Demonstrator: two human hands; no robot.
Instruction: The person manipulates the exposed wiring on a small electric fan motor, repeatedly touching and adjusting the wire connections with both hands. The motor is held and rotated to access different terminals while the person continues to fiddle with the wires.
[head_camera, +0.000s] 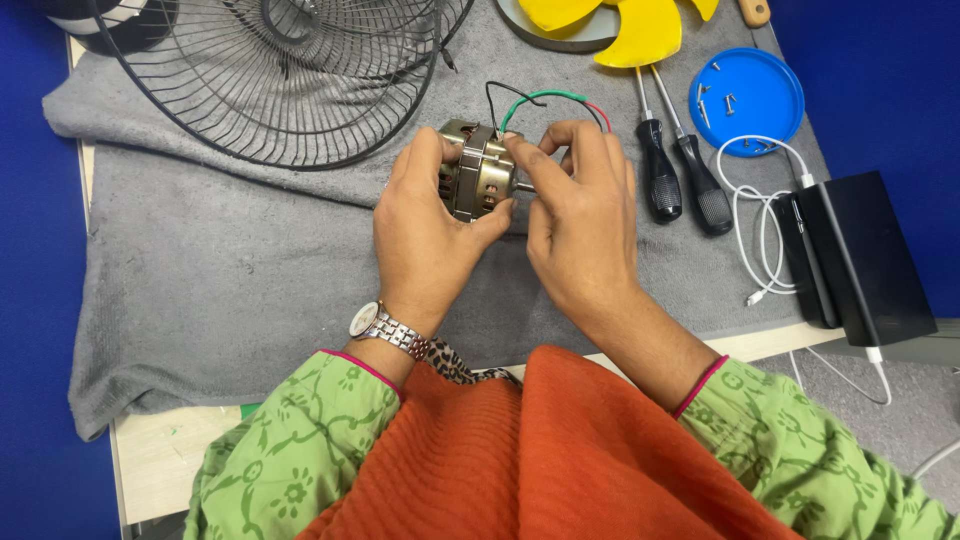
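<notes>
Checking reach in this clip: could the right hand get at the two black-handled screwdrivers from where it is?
Probably yes. The right hand is on the motor, and the screwdrivers lie just beside it on the grey cloth with nothing between.

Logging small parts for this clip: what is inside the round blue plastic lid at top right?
The round blue plastic lid holds a few small loose metal screws. The white cable crosses its lower edge, hiding whatever lies beneath it.

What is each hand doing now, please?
Left hand: closed around the motor, holding it.
Right hand: fingertips pinched on the motor's top edge, near its shaft.
</notes>
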